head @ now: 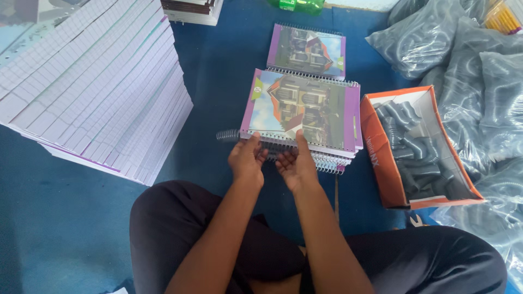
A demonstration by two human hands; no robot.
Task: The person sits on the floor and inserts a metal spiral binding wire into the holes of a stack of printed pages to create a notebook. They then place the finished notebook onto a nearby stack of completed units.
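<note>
Head view: both hands meet at the near edge of the top notebook (298,109), which lies on a stack of spiral-bound notebooks (332,158). The left hand (248,159) curls its fingers around a grey wire coil (229,134) along that edge. The right hand (296,162) grips the cover, thumb on top. An orange box (381,158) of coils sits right of the notebook; a tall stack of ruled pages (92,87) stands to its left.
</note>
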